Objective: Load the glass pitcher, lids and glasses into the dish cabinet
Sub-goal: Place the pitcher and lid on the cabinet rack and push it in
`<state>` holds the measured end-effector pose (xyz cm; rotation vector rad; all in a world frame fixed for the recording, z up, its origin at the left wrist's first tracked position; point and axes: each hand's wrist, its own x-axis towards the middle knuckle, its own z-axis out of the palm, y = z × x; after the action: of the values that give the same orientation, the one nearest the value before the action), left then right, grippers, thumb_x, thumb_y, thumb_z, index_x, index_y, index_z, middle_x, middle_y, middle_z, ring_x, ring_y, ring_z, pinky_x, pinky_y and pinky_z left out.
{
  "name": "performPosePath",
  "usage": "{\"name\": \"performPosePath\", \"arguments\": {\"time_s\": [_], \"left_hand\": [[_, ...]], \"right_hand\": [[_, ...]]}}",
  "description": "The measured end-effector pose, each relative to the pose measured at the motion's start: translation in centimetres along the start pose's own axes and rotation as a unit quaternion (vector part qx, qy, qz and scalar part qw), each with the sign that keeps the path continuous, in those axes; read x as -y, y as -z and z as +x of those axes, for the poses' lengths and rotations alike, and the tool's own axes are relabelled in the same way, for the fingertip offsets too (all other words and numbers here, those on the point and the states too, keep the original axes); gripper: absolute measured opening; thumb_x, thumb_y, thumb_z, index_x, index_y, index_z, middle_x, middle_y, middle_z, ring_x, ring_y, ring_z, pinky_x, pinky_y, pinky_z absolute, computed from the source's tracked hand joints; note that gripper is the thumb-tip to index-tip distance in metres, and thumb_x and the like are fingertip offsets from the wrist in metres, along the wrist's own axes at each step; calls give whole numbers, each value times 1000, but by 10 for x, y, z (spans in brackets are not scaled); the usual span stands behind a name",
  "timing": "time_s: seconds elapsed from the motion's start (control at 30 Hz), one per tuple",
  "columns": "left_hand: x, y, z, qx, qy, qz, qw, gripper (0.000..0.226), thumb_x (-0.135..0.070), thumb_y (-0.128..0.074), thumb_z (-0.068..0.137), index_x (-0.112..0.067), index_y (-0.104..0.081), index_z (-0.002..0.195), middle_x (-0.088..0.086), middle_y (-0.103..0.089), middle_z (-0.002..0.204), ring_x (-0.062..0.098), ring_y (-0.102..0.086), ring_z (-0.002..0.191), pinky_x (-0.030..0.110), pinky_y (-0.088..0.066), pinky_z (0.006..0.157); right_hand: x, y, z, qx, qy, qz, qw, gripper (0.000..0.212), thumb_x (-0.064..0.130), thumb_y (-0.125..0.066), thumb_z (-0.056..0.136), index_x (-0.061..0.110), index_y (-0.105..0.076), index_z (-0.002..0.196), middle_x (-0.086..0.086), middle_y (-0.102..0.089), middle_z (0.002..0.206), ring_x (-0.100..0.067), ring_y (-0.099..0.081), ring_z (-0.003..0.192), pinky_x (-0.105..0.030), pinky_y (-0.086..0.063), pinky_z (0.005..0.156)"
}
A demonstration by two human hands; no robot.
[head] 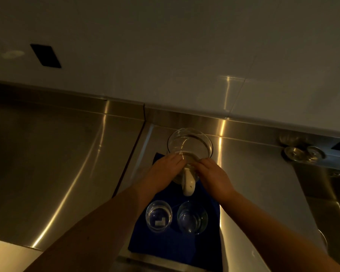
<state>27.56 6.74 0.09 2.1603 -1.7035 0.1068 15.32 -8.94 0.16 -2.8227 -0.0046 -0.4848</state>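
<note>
Now we have both hands on the clear glass pitcher with a cream-white handle (pixel 188 154), which stands at the far end of the dark blue cloth (pixel 177 244) spread on the stainless steel tabletop (pixel 67 163). Our left hand (pixel 165 169) presses against the pitcher's left side and our right hand (pixel 212 173) cups its right side, fingers wrapped onto the glass; the handle points back toward us between the two wrists. On the near part of the cloth stand two clear round drinking glasses: the left glass (pixel 158 215) and the right glass (pixel 192 217), just beside each other and apart from the pitcher. The light is dim, so whether the pitcher rests on the cloth or is barely lifted we cannot tell. No lids and no cabinet show from here. We judge this to be the first pick-up. Next comes a level, two-handed lift clear of the glasses, then a turn toward the cabinet.
</note>
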Motion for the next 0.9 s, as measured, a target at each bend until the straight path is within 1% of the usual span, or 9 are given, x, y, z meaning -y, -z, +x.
{"name": "performPosePath", "arguments": {"time_s": [0.1,0.13,0.2,0.3,0.37,0.43,0.67,0.8,0.9], "left_hand": [[-1,2,-2,4,-7,23,1000,56,7,-72,68,-3,-57,122,14,-60,118,32,-55,115,38,-50,92],[0,0,-3,9,-5,35,999,56,6,-71,71,-3,-55,124,15,-59,122,33,-52,120,38,-46,99],[2,-3,-7,5,-3,50,999,54,2,-65,79,-3,-49,131,15,-54,130,32,-43,130,33,-28,109],[3,-9,-14,13,7,52,999,55,-10,-50,93,-6,-32,145,12,-35,149,26,-24,142,26,-5,114],[4,-11,-17,15,12,59,998,58,-13,-46,96,-8,-22,148,11,-25,154,23,-15,144,25,2,114],[2,-11,-19,19,15,58,998,61,-12,-44,96,-9,-15,149,10,-19,156,22,-10,145,24,7,113],[3,-13,-21,26,22,68,997,61,-16,-39,99,-11,-6,150,9,-11,158,20,-3,146,24,16,111],[9,-13,-19,33,1,65,997,61,-14,-39,97,-10,-7,150,9,-13,158,20,-5,146,22,19,110],[15,-13,-20,37,-15,65,997,61,-13,-38,97,-10,-8,150,9,-14,158,20,-7,146,22,20,109]], "right_hand": [[3,-2,1,-16,-12,13,1000,50,-5,-79,63,9,-65,108,-9,-65,101,-26,-62,89,-24,-43,70],[4,-4,-1,-26,-17,22,999,49,-3,-78,65,8,-63,111,-9,-64,102,-25,-60,92,-25,-46,71],[8,-8,-7,-41,-13,39,998,48,8,-73,75,9,-57,120,-10,-61,111,-19,-52,102,-26,-47,78],[12,-13,-15,-22,-6,39,999,56,34,-58,86,14,-42,136,-7,-50,130,-13,-41,120,-23,-34,97],[14,-16,-17,-12,-15,39,999,65,43,-55,86,15,-34,141,-7,-44,138,-9,-32,129,-23,-27,105],[16,-18,-17,-15,-26,48,998,70,46,-56,84,17,-31,142,-7,-42,140,-7,-26,131,-26,-25,107],[28,-24,-11,-41,-63,41,996,77,36,-76,72,6,-44,135,-12,-47,135,-27,-41,128,-40,-34,106],[41,-27,-3,-66,-83,33,994,67,16,-79,67,0,-51,125,-16,-52,127,-31,-46,121,-53,-38,102],[41,-24,-1,-59,-75,33,995,66,9,-80,63,-1,-52,122,-17,-54,123,-30,-47,118,-56,-38,101]]}}
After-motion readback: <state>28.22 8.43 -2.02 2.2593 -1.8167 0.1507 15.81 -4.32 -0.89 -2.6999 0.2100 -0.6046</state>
